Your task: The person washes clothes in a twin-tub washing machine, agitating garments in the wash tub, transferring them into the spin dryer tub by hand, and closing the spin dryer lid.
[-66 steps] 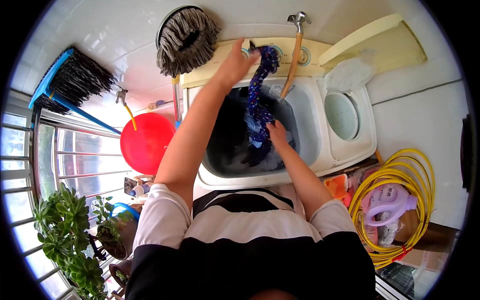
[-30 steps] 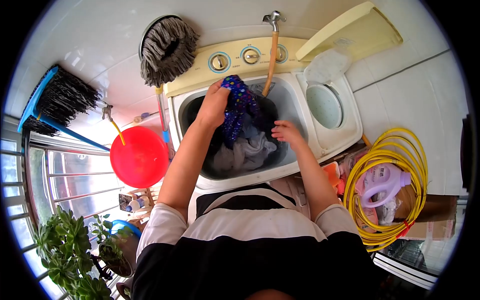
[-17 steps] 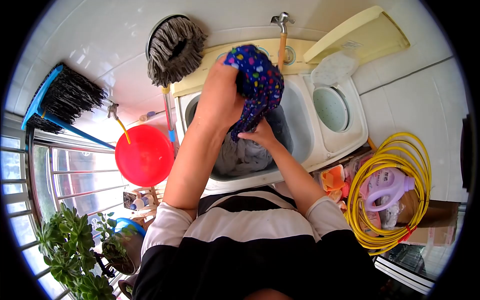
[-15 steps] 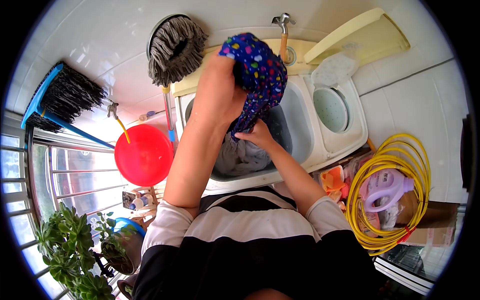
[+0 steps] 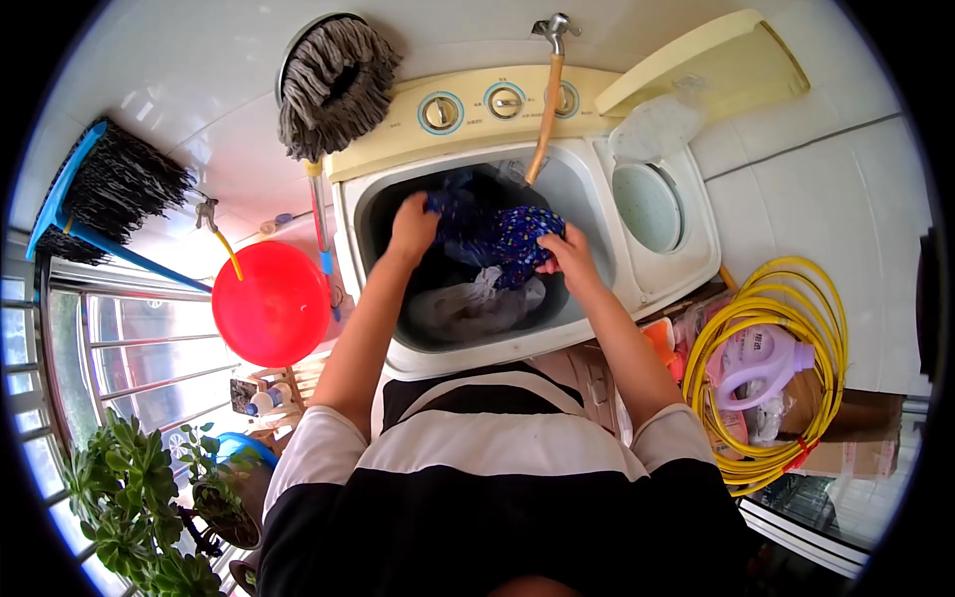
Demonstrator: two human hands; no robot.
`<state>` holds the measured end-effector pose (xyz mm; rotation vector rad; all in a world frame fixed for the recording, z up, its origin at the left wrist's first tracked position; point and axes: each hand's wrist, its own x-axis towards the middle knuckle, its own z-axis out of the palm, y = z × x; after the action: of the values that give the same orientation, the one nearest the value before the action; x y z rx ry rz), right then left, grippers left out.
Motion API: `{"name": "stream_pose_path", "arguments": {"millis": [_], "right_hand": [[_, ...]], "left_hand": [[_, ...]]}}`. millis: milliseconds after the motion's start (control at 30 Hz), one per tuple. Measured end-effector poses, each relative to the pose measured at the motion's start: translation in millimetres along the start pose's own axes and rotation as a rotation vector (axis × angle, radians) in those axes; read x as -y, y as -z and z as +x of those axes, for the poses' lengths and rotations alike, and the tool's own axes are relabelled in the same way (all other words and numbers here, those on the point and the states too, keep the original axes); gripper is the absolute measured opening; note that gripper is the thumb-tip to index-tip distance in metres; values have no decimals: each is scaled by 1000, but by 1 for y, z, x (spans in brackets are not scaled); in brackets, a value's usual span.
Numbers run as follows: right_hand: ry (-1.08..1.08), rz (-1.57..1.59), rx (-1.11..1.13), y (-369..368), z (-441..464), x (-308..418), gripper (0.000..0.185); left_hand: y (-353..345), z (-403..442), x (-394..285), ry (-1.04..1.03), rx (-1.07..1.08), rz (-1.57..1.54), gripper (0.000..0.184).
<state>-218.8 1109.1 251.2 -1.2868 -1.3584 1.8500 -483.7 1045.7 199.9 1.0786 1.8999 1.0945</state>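
Observation:
A dark blue garment with a multicoloured pattern [image 5: 512, 234] is spread between my two hands inside the wash tub of a twin-tub washing machine [image 5: 370, 194]. My left hand [image 5: 412, 231] is closed on its left end, slightly blurred. Gripping the right edge with bent fingers is my right hand [image 5: 570, 255]. Below the garment, a greyish-white cloth [image 5: 477, 306] lies in the tub, crumpled and wet-looking. Over the tub's back edge hangs a tan hose [image 5: 547, 124], coming down from a metal tap [image 5: 556, 30].
The round spin compartment [image 5: 647, 209] stands uncovered on the right, its cream lid [image 5: 711, 65] raised. Control knobs [image 5: 505, 100] line the back panel. Left are a grey mop [image 5: 336, 90] and red basin [image 5: 271, 303]. A coiled yellow hose [image 5: 706, 368] and purple bottle [image 5: 781, 370] are right.
The blue garment has come down from above the machine into the tub and is stretched sideways. My left hand has dropped with it, and my right hand has moved right.

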Motion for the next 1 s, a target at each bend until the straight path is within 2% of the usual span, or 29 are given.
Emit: {"name": "stream_pose_path", "arguments": {"millis": [67, 100, 167, 200, 267, 300, 367, 400, 467, 500, 533, 567, 600, 667, 733, 933, 1000], "right_hand": [[1, -9, -5, -6, -4, 14, 19], [24, 3, 37, -10, -10, 25, 19], [67, 2, 84, -11, -18, 43, 21], [54, -2, 76, -11, -23, 53, 21], [84, 20, 57, -14, -34, 80, 19], [91, 59, 76, -20, -42, 94, 19], [113, 93, 82, -18, -48, 113, 20], [137, 133, 86, -16, -49, 119, 21], [210, 193, 55, -12, -53, 136, 19], [241, 224, 44, -11, -57, 148, 20], [271, 253, 30, -10, -61, 160, 21], [307, 261, 116, -6, -71, 176, 24], [350, 238, -16, -17, -79, 191, 18], [409, 234, -17, -8, -83, 207, 19], [450, 220, -3, 13, -79, 217, 20], [690, 123, -235, 73, -77, 236, 18], [728, 90, -206, 95, -80, 241, 17]], "left_hand": [[-35, -13, 55, -5, -37, 249, 24], [-43, -29, 58, -1, -30, 245, 24], [-62, -57, 60, 153, -199, 654, 32], [-62, -62, 54, 159, -185, 650, 32], [-52, -61, 31, 272, 200, 588, 46], [-58, -56, 32, 272, 202, 584, 46], [-77, -47, 36, 89, 877, 445, 60], [-89, -53, 39, 89, 875, 443, 60], [-111, -72, 39, -119, 569, 375, 66], [-117, -74, 34, -128, 570, 373, 66], [-123, -76, 29, -122, 457, 334, 66], [-128, -77, 25, -116, 344, 294, 66], [-127, -77, 16, -126, 346, 290, 66], [-120, -74, -7, -70, 383, 366, 67], [-124, -64, 0, -79, 425, 402, 62], [-115, -52, 20, -113, 607, 372, 48], [-115, -52, 37, -97, 643, 372, 45]]}}
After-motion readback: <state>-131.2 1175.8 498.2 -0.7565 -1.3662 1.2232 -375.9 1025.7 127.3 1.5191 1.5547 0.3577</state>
